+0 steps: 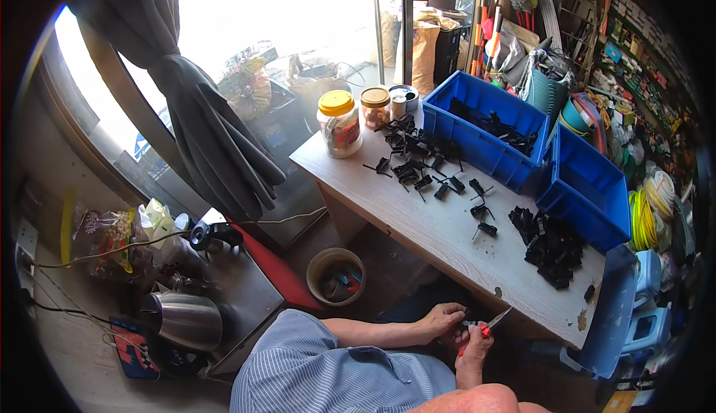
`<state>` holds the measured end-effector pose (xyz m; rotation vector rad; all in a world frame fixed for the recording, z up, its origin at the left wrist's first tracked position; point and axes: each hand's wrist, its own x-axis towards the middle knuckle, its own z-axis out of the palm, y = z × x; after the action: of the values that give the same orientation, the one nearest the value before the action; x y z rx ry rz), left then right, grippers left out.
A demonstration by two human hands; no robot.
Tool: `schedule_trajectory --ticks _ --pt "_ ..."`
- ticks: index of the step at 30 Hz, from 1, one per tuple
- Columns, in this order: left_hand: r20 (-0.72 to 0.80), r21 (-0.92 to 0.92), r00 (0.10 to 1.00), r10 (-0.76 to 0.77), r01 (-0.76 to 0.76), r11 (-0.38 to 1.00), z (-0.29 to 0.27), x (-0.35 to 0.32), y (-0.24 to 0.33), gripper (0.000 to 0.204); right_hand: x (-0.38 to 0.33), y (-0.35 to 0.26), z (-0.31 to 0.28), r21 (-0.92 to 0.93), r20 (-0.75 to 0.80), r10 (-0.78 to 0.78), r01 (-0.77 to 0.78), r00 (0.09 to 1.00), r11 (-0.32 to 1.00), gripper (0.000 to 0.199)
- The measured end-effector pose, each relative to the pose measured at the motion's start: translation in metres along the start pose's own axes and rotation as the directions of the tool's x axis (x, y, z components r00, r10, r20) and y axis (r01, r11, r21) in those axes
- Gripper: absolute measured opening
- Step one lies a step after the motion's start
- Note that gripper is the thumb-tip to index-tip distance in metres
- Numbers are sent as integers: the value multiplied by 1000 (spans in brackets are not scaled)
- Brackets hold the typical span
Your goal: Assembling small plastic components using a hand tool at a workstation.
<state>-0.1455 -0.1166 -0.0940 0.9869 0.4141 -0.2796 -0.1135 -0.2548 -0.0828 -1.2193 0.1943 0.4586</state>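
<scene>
My right hand (473,355) is closed round the red handle of a tool with a pointed metal blade (499,319). Whether it is a knife or scissors cannot be made out. Close against it, the closed fingers of my left hand (444,319) pinch a small dark part (465,324), mostly hidden by the fingers. Both hands are held over my lap, just off the near edge of the table (418,223). Black plastic parts with thin stems (418,155) lie scattered towards the table's far end. A pile of black parts (546,247) lies nearer, on the right.
Two blue crates (477,144) (589,189) stand along the table's right side, the farther holding black parts. A yellow-lidded jar (339,123) and a second jar (375,107) stand at the far end. A bin (313,275) is below; a kettle (190,322) sits left.
</scene>
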Motion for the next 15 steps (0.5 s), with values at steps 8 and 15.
schedule_trajectory --ticks 8,15 --pt "25 14 996 84 -85 996 7 -11 15 41 -2 -2 0 -39 -72 25 -28 997 999 10" --pt "69 -21 997 -27 28 999 8 -6 12 29 -11 -7 9 -39 -111 -8 4 994 999 10"
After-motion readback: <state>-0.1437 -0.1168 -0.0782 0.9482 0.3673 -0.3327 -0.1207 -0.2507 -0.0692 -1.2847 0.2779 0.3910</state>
